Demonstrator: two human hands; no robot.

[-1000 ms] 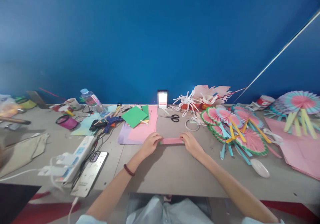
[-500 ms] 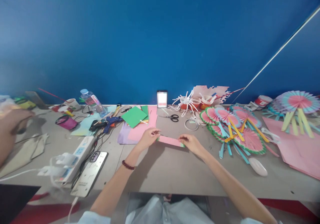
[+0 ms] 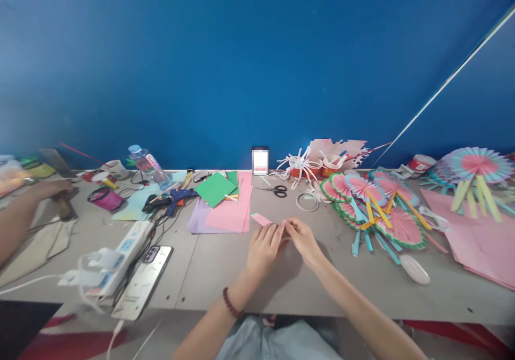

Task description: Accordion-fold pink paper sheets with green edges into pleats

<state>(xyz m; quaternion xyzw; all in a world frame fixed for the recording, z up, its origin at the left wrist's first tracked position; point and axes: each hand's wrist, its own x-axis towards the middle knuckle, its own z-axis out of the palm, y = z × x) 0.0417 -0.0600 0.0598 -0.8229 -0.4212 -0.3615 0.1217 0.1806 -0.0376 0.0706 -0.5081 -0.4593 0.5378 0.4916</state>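
A folded pink paper strip sticks out to the left from between my two hands at the middle of the grey table. My left hand covers most of the strip, fingers together and pinching it. My right hand meets the left one fingertip to fingertip and pinches the same strip. A bead bracelet sits on my left wrist. The strip's right part is hidden under the fingers.
Sheets of pink, purple and green paper lie behind my hands, with scissors, a tape ring and a phone by the blue wall. Paper fans fill the right. A power strip, another phone and another person's arm are left.
My hands, spread at the two ends of the strip before, have come together at its middle. The left hand moved right. The other person's arm now reaches onto the table at far left.
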